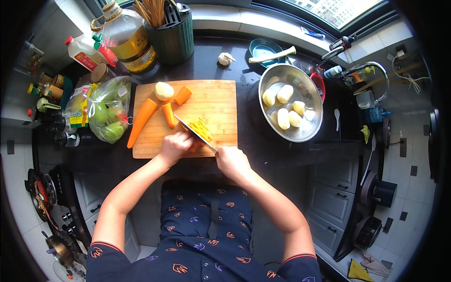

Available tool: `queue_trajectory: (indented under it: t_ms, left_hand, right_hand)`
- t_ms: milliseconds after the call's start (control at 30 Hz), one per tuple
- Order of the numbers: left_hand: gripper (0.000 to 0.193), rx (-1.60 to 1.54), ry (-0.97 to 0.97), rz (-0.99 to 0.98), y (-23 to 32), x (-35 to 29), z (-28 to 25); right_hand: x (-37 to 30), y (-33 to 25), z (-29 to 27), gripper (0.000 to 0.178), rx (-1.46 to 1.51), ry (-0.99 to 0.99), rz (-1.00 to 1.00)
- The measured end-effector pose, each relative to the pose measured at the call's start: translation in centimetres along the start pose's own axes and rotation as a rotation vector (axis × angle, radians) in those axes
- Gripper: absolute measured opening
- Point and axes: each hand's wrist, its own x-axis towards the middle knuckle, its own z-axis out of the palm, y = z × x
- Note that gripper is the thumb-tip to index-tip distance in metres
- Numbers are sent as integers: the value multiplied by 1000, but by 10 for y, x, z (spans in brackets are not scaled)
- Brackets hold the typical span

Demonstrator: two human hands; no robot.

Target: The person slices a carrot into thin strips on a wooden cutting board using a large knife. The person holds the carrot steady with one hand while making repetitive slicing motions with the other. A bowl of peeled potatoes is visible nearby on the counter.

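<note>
My right hand (232, 162) grips a kitchen knife (196, 132) by its handle, the blade slanting up and left over the wooden cutting board (220, 98). Against the blade's left side, my left hand (176, 147) presses with curled fingers on an orange carrot piece, mostly hidden beneath them. Right of the blade lies a small heap of thin carrot strips (201, 128). Farther up the board are a long carrot half (142, 121), a carrot piece (168, 115), a carrot chunk (183, 95) and a peeled potato (164, 91).
A steel basin (294, 130) of several peeled potatoes stands right of the board. Left sits a plastic bag of green vegetables (108, 115). Behind are a big oil bottle (134, 44), a dark green utensil holder (171, 40), garlic (225, 58) and a teal basket (268, 50).
</note>
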Motion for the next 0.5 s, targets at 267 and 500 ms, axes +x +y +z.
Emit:
queue_trajectory:
  t_ms: [267,500]
  left_hand:
    - [13,-31,18,9,1,6,-8]
    - [14,-44,8,-14,0,-1,0]
  right_hand:
    - [-4,0,1,19,40,38,6]
    - [-9,0,-8,20,23,-3,3]
